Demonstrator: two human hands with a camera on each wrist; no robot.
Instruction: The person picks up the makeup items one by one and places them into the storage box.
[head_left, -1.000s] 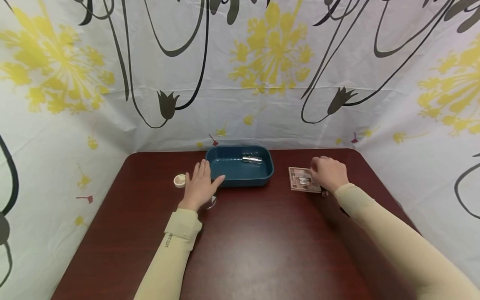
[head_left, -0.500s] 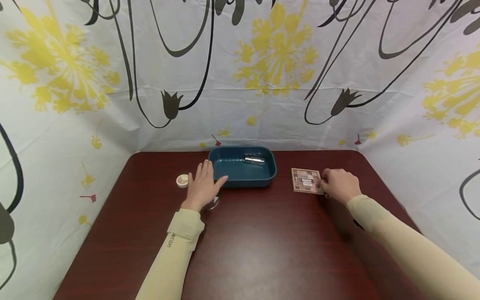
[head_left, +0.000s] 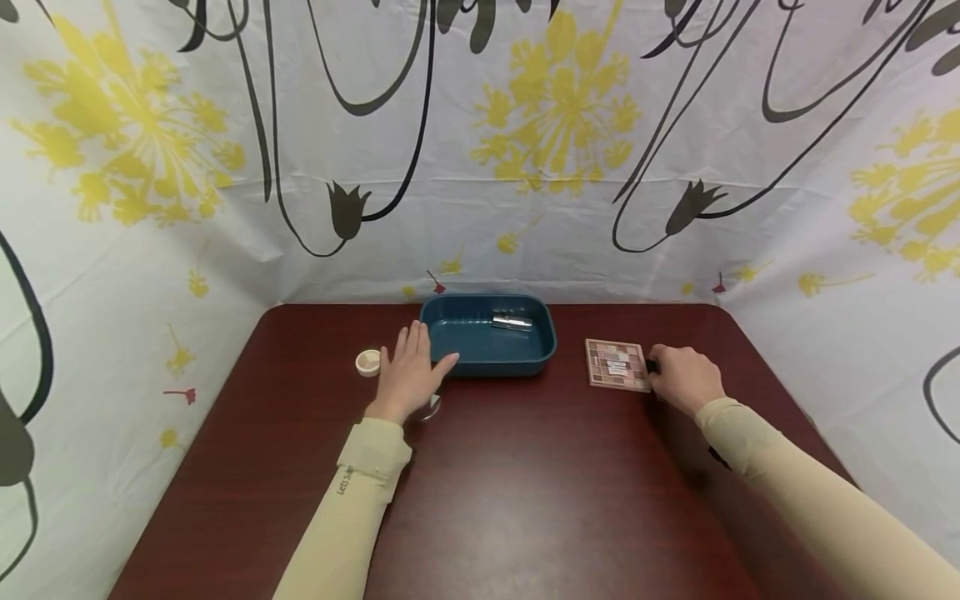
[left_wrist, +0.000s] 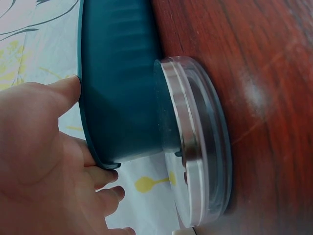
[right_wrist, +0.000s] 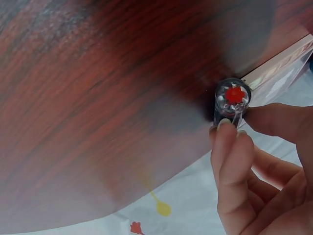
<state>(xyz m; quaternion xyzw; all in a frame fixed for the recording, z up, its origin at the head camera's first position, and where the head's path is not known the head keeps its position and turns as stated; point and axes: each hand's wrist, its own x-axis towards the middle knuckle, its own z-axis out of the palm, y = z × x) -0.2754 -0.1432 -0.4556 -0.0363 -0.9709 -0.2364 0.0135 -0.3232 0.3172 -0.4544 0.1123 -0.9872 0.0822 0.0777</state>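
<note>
My right hand [head_left: 686, 380] pinches a small lipstick [right_wrist: 234, 96] between thumb and fingertips. The lipstick has a dark body and a clear end with a red centre. It stands at the right edge of a square, pinkish makeup palette [head_left: 618, 365] that lies on the table. My left hand [head_left: 408, 375] has its fingers stretched out at the near left corner of a blue bin [head_left: 487, 368]. In the left wrist view, its thumb touches the bin's rim. Partly hidden beneath this hand is a round, clear-sided case [left_wrist: 195, 142], standing in front of the bin.
A shiny silver tube [head_left: 512, 322] lies inside the bin. To the left of my left hand sits a small round cream-coloured pot [head_left: 368, 362]. Patterned white cloth [head_left: 480, 233] hangs behind and beside the dark red-brown table [head_left: 540, 483].
My right hand has shifted rightward off the palette, showing more of it, and the dark lipstick now shows beside it. My left hand stays at the bin; the whole view drifts slightly.
</note>
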